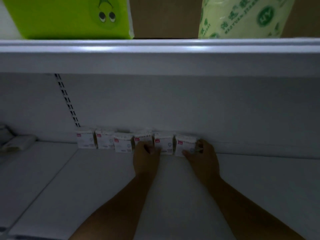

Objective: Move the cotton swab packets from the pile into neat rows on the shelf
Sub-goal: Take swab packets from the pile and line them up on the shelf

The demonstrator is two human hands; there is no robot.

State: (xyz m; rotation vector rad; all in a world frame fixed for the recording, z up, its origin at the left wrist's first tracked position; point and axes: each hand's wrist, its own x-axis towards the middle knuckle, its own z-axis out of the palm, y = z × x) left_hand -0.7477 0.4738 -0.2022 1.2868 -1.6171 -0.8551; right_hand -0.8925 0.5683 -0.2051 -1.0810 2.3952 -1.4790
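Curling fingers, right hand grips end packet, left hand fourth packet.

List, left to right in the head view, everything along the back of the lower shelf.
Pale bundle, first packet, second packet, third packet, fourth packet held by left hand, fifth packet, sixth packet held by right hand.

glossy plastic packets, matt white shelf

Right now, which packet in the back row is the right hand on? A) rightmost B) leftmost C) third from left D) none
A: the right hand pinches the rightmost packet, last of six along the back wall; the left hand grips the fourth packet.
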